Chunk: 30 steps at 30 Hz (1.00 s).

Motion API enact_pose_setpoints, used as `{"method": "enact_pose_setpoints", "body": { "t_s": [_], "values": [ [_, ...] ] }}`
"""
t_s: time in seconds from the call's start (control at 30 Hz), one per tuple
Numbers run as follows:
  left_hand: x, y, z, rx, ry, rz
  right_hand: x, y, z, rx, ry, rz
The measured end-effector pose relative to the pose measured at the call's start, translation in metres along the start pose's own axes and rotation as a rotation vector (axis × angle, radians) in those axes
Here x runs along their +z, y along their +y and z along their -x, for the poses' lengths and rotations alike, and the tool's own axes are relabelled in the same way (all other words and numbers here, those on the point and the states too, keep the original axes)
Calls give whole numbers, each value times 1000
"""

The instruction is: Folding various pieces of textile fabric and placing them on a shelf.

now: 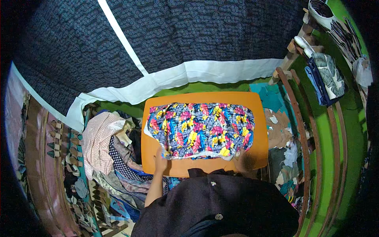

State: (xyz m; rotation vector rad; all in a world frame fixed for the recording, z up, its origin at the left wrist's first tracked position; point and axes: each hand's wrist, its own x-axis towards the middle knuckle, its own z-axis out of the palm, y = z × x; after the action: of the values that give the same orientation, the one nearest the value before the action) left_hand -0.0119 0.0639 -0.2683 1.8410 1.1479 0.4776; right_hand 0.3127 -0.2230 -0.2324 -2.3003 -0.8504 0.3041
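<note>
A view from above looks down on a small orange rectangular counter (260, 154) in a cluttered sewing room. A folded piece of brightly printed cloth (200, 129), patterned with pink, yellow, blue and grey leaf shapes, lies flat across most of the counter, its long side running left to right.

The person's left hand (160, 159) rests at the near left corner of the cloth, fingers pressed down on its edge; whether they pinch the fabric or only lie on it cannot be told. The right hand (243, 160) sits at the near right corner, blurred, so the state of its fingers cannot be told either. The person wears a dark garment with buttons (215, 205).

Beyond the counter hangs a large dark blue patterned fabric with a wide white border (221, 71). To the left of the counter lies a heap of mixed fabrics (110, 154), among them a pale dotted piece and a dark polka-dot piece. To the right, fabric scraps (282, 134) cover the floor, and folded cloths (325, 79) rest on a wooden frame against a green wall (349, 130).
</note>
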Motion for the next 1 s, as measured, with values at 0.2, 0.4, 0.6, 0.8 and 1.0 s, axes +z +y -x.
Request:
{"method": "enact_pose_setpoints", "body": {
  "t_s": [0.2,0.4,0.6,0.8,1.0],
  "values": [
    [54,79,-39,3,-172,-645,28,-25,-85,114,-131,347],
    [77,127,-195,29,-235,-648,27,-39,-241,320,-336,70],
    [15,61,-322,-77,167,84,1,-94,-347,-22,190,-356],
    [-49,202,-325,-357,-123,1161,-103,-116,-366,31,248,-735],
    [-76,230,-298,-23,57,1359,-138,-162,-330,-124,268,-690]
  ]
}}
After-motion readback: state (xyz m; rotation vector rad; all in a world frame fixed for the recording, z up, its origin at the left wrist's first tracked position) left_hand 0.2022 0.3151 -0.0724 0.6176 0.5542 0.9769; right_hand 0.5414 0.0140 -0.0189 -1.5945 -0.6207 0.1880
